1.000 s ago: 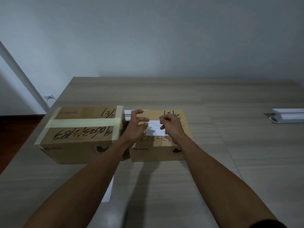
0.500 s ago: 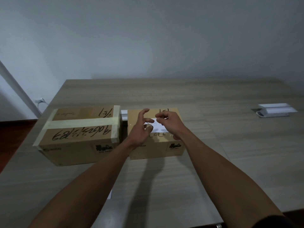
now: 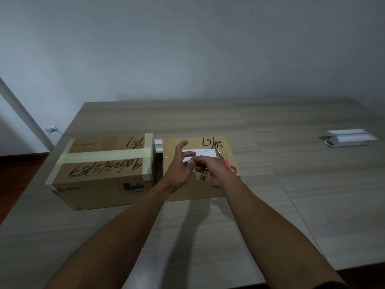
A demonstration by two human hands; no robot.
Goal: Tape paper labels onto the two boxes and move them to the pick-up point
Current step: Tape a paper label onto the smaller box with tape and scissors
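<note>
Two cardboard boxes stand side by side on the wooden table (image 3: 270, 205). The left box (image 3: 100, 180) is bound with pale tape and bears black handwriting. On top of the right box (image 3: 220, 142) lie a white paper label (image 3: 205, 153) and pink-handled scissors (image 3: 228, 164) just right of it. My left hand (image 3: 178, 166) hovers with fingers spread over the label's left end. My right hand (image 3: 212, 173) pinches what looks like a small pale piece of tape (image 3: 190, 161) at the label's lower left edge, touching the left fingers.
A white flat device (image 3: 350, 139) lies at the table's far right. A white object (image 3: 158, 143) shows in the gap behind the boxes. A slanted white pole (image 3: 20, 109) and a wall socket with cable (image 3: 52, 129) are at the left, beyond the table edge.
My right hand has slid left off the label's right side to its lower left edge, uncovering the scissors. My left hand's fingers have spread wider. The view has shifted slightly.
</note>
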